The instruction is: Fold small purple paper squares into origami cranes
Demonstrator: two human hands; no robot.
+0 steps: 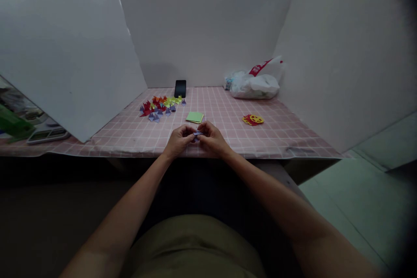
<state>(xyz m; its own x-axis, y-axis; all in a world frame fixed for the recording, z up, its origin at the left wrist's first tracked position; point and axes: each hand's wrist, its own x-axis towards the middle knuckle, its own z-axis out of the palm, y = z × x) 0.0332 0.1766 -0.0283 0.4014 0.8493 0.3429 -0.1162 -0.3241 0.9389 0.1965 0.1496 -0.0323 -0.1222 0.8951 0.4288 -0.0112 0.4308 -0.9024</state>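
Between my two hands, just above the table's front part, is a small folded piece of purple paper (pixel 197 134). My left hand (pixel 180 139) pinches its left side with thumb and fingers. On the other side, my right hand (pixel 211 138) is closed on it too, and the fingers hide much of its shape. Right beyond the hands lies a stack of square paper sheets (pixel 195 117), light green on top. Further left sits a cluster of small folded paper figures (pixel 159 106) in red, orange, yellow and purple.
A pink checked cloth (pixel 221 106) covers the table. A black phone (pixel 180 88) lies at the back, a white plastic bag (pixel 256 84) at the back right. Red and yellow cut-out pieces (pixel 253 120) lie right of the sheets. White panels (pixel 208 21) enclose three sides.
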